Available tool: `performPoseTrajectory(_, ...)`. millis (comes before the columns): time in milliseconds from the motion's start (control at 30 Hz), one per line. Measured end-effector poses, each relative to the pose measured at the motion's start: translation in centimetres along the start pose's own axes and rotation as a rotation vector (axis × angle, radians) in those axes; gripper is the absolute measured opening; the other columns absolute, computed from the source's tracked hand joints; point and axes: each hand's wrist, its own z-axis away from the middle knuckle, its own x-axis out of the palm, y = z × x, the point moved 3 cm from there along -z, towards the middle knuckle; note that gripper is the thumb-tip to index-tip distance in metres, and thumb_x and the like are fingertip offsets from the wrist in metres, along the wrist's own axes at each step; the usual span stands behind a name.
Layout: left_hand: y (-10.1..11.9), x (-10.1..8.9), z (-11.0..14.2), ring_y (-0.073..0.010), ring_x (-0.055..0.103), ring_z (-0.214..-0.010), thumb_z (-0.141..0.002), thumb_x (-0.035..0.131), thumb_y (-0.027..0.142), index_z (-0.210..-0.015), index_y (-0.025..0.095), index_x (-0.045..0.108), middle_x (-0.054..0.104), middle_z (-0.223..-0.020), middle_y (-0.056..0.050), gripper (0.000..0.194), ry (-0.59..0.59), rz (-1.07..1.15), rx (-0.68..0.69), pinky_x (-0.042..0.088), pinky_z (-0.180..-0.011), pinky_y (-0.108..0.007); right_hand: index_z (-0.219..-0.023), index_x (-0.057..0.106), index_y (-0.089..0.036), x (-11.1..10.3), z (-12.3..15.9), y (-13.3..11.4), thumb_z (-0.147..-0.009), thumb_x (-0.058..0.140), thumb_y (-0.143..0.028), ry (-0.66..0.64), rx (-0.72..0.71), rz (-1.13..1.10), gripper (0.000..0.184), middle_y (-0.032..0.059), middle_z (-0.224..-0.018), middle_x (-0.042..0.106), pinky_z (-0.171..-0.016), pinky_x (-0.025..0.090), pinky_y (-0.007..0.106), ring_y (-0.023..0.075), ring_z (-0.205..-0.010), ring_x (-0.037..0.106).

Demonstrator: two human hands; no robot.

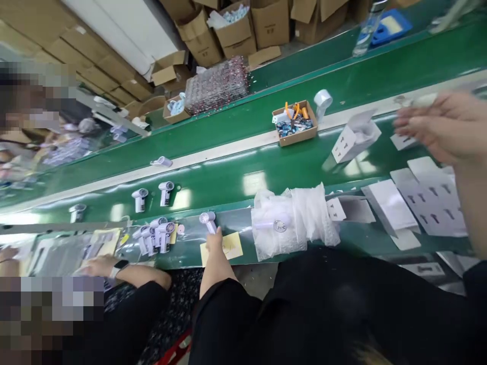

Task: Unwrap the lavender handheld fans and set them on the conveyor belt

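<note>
My left hand (215,244) reaches to the near edge of the green conveyor belt (228,172) and is closed round the handle of a small white handheld fan (208,220), above a yellow note (233,245). My right hand (445,126) hovers blurred over the belt at the right, fingers pressed together near a small white piece (424,99) that I cannot make out. Just left of it stands a folded white carton (355,138) printed with fans. Flat printed cartons (431,197) lie below that hand.
A heap of clear bubble bags (294,220) lies between my hands. More white fans (152,193) stand on the belt, and a cluster (155,236) by a co-worker's hand (99,265) with a watch. Beyond are a small tool box (295,124), a tape roll (323,98) and cardboard boxes (232,31).
</note>
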Motion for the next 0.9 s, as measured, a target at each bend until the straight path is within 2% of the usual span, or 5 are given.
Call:
performPoseTrajectory(233,2.3,2.7,5.2,-0.0104,0.049,-0.054,-0.086,0.035,0.042,-0.074,0.02,0.045,0.05,-0.061,0.002,0.028,-0.422,0.434,0.181,0.035,-0.048,-0.021,-0.108,0.06,-0.018,14.3,14.4,1.0,-0.086,0.059,-0.032,-0.885,0.525,-0.12,0.027,0.0094,-0.088,0.068,-0.053,0.053,0.02,0.012,-0.063,0.066)
performPoseTrajectory(367,3.3,4.6,16.8,-0.0105,0.051,-0.058,-0.076,0.05,0.057,-0.08,0.016,0.054,0.057,-0.071,-0.002,0.041,-0.921,0.614,0.413,0.039,-0.051,-0.023,-0.118,0.05,-0.019,18.6,15.2,6.0,-0.078,0.066,-0.046,-0.362,0.55,-0.487,0.05,0.0101,-0.105,0.065,-0.068,0.056,0.027,0.0154,-0.083,0.067)
performPoseTrajectory(500,3.2,5.8,28.3,-0.014,0.053,-0.063,-0.08,0.054,0.055,-0.08,0.015,0.061,0.058,-0.068,-0.003,0.041,-1.401,0.244,1.232,0.042,-0.059,-0.027,-0.107,0.055,-0.02,18.6,16.4,7.1,-0.07,0.071,-0.052,0.235,0.344,-0.634,0.051,0.0099,-0.11,0.064,-0.077,0.054,0.035,0.0207,-0.093,0.065)
performPoseTrajectory(667,3.8,9.3,33.4,-0.0274,0.052,-0.098,-0.086,0.053,0.039,-0.089,0.01,0.064,0.06,-0.094,-0.016,0.032,-0.757,-0.249,2.265,0.04,-0.081,-0.04,-0.099,0.057,-0.021,11.5,21.7,6.2,-0.068,0.073,-0.048,0.652,0.278,-0.495,0.043,0.0041,-0.086,0.066,-0.064,0.055,0.031,0.0171,-0.07,0.064)
performPoseTrajectory(900,6.2,10.1,31.4,-0.0254,0.053,-0.083,-0.083,0.047,0.011,-0.083,0.011,0.065,0.059,-0.083,-0.014,0.017,-0.429,-0.593,2.192,0.04,-0.068,-0.036,-0.099,0.056,-0.018,10.3,28.8,9.1,-0.063,0.076,-0.021,0.447,0.537,-0.758,0.041,0.0027,-0.08,0.063,-0.061,0.057,0.03,0.0159,-0.066,0.064)
